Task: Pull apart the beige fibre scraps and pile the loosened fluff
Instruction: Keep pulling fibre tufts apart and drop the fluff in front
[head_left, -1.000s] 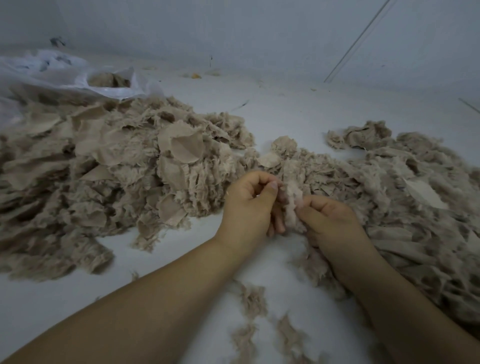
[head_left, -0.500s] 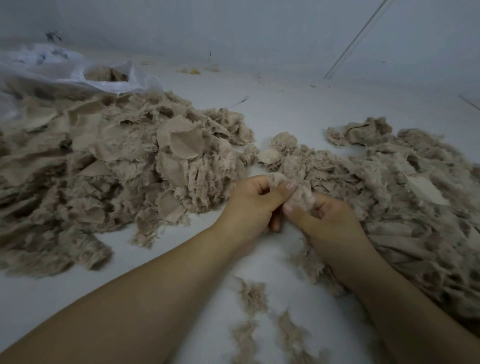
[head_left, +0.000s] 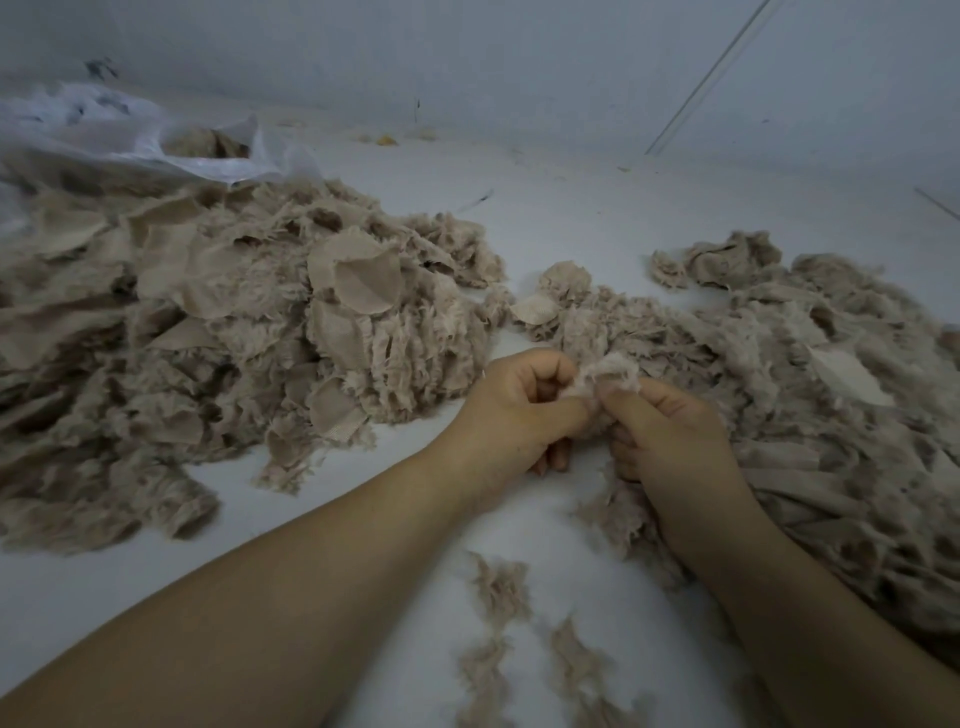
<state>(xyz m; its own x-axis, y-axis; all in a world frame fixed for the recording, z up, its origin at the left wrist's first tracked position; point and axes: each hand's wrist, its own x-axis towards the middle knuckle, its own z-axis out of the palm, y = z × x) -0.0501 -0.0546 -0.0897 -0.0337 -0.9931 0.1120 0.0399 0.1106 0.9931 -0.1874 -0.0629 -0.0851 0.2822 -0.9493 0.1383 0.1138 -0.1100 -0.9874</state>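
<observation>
- left hand (head_left: 511, 410) and right hand (head_left: 670, 431) sit close together at the centre of the white desk (head_left: 571, 218), thumbs nearly touching.
- both hands pinch one small beige fibre scrap (head_left: 605, 376) between thumb and curled fingers; the scrap bulges up as a pale tuft between the two thumbs.
- lower fingers of each hand are curled under; what they hold beneath, cannot tell.
- large heap of scraps (head_left: 208, 338) lies to the left of the hands, mixed flat woven pieces and shaggy tufts, near the left hand but not touching it.
- second heap, the loosened fluff pile (head_left: 805, 389), spreads to the right and behind the hands; the right wrist lies against its edge.
- a few loose wisps (head_left: 501, 592) lie on the desk between the two forearms.
- clear plastic bag (head_left: 130, 140) sits at far left behind the big heap, some beige material visible in its mouth.
</observation>
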